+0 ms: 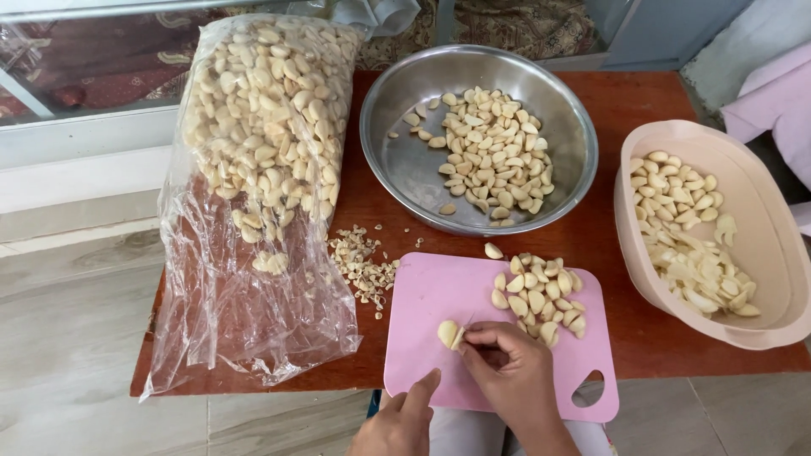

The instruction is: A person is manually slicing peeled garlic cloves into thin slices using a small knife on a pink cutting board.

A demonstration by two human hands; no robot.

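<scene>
A peeled garlic clove point(449, 333) lies on the pink cutting board point(431, 295), near its front left. My right hand point(511, 376) is curled over the board, its fingertips pinched against the clove's right edge. I cannot make out whether it holds a blade. My left hand point(401, 418) is at the board's front edge with the thumb raised, holding nothing and a little short of the clove. A small heap of peeled cloves point(538, 295) sits on the board's right half.
A clear plastic bag of garlic cloves point(266, 143) lies on the left of the wooden table point(617, 101). A steel bowl point(405, 160) with cloves stands at the back. A beige tub point(760, 245) with sliced garlic stands on the right. Trimmed ends point(363, 266) are piled left of the board.
</scene>
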